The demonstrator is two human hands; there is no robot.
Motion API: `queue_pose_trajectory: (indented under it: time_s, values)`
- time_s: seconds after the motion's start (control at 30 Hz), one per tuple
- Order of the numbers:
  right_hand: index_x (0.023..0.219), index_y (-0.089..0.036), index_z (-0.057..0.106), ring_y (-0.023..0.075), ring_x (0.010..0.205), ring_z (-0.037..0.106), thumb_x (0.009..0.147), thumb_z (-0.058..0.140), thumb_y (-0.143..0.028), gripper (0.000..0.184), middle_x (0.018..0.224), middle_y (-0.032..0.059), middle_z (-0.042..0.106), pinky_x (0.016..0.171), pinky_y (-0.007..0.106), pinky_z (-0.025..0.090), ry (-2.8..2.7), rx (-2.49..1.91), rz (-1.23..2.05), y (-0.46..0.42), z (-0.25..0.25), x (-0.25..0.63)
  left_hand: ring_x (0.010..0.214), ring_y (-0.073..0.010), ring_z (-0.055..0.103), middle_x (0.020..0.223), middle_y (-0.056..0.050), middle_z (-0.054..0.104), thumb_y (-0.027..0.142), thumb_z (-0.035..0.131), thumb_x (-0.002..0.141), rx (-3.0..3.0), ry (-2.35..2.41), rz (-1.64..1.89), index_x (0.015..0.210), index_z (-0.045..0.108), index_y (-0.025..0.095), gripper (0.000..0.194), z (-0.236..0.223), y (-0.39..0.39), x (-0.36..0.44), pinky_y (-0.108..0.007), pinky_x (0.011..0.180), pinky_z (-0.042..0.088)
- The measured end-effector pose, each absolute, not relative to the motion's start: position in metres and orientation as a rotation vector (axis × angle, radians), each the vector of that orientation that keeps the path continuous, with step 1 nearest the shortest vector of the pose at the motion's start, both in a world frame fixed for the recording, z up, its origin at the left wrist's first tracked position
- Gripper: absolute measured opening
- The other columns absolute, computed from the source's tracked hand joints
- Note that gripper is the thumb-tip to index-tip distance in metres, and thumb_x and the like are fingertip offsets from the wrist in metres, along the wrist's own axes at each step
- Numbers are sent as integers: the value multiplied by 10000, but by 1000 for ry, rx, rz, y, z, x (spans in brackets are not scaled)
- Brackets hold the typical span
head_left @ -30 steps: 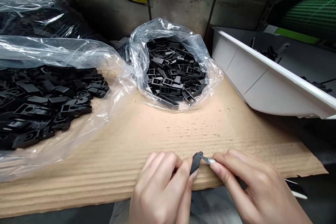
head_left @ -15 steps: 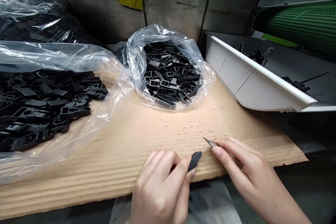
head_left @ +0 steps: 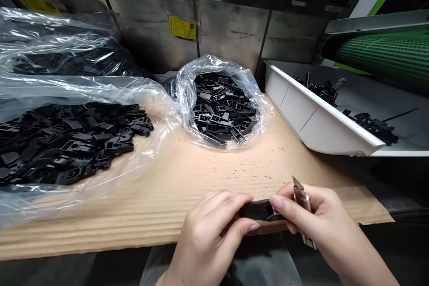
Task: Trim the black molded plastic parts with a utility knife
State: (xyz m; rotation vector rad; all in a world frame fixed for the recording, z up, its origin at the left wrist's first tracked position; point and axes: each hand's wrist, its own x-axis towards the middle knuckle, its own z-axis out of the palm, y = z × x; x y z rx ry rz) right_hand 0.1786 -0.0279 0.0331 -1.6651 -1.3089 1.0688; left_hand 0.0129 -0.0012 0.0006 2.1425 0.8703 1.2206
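Between thumb and fingers, my left hand (head_left: 214, 228) grips a small black plastic part (head_left: 256, 210) close to the cardboard's front edge. My right hand (head_left: 311, 214) is closed around a utility knife (head_left: 303, 203) with its blade pointing up. The thumb and forefinger of that hand also touch the right end of the black part. Beyond both hands, a clear plastic bag (head_left: 186, 94) stands with its mouth open, full of black plastic parts (head_left: 224, 109). More black parts (head_left: 77, 138) lie on clear film at the left.
A cardboard sheet (head_left: 161, 205) covers the work surface, with dark crumbs scattered on it. On the right sits a white tray (head_left: 301, 111) holding black pieces, below a green mesh roll (head_left: 385, 56). A metal wall (head_left: 231, 27) with a yellow label closes off the back.
The black part has turned lengthwise across, toward my right hand, whose fingers now touch its end. The knife has swung from pointing left to blade up. The camera view has shifted.
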Motion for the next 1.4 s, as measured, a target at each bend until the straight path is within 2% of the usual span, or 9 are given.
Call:
queue_pose_trajectory:
  time_s: [0.17,0.3,0.37,0.43,0.5,0.7,0.83,1.07,1.4]
  values:
    - [543,-155,506,58,429,311,767,515,-490,403,428,-58,395,427,198,253,-1348,-1560,1160,-25,27,187,722,-137,633,795,-27,673,70,569,785,2179,882,1225,943,631,152,189,-1,-2,15,-197,637,495]
    - [603,-159,507,60,427,359,834,435,-488,408,468,-45,436,423,187,313,-1427,-1505,1147,-26,24,192,738,-132,629,805,-21,663,33,546,780,2175,889,1239,944,626,163,224,-2,-3,15,-190,642,492]
    - [712,-175,536,88,490,481,859,414,-452,336,564,-19,508,456,186,404,-1540,-1567,926,-32,22,199,731,-132,627,794,-19,658,23,541,779,2187,899,1249,932,625,165,225,-4,-3,14,-190,640,491]
    - [890,-208,552,129,680,603,873,425,-371,208,758,19,591,558,188,488,-1739,-1607,568,-39,19,208,727,-131,624,792,-26,652,21,528,787,2212,907,1258,934,622,155,220,-5,-3,13,-187,636,487]
    - [1018,-242,529,148,837,631,889,402,-286,187,912,37,611,602,173,512,-1941,-1597,224,-48,17,219,720,-129,615,791,-37,642,22,507,800,2245,895,1259,944,619,138,217,-6,-2,12,-183,623,483]
    - [1064,-161,505,163,678,660,892,376,-162,216,830,64,663,504,223,493,-2374,-1390,-327,-59,13,228,694,-142,548,745,-33,570,26,465,813,2395,910,1124,986,621,137,258,-4,1,12,-224,598,471]
    - [974,-149,580,166,620,634,878,364,-140,237,756,49,640,461,253,468,-2489,-1398,-361,-55,12,218,675,-141,540,715,-18,539,61,419,838,2417,948,1087,976,620,146,258,-2,2,12,-217,583,478]
    - [1017,-157,582,165,684,645,893,285,-120,324,867,81,654,461,231,483,-2558,-1346,-396,-49,16,219,675,-132,527,716,-32,553,-3,432,808,2446,916,1066,947,624,116,265,-2,5,11,-191,580,473]
    - [1007,-128,574,180,661,607,835,339,-59,299,822,87,637,485,256,445,-2554,-1302,-433,-45,20,215,694,-142,497,743,-38,541,-5,415,823,2474,887,1009,954,596,124,258,-5,4,9,-215,603,439]
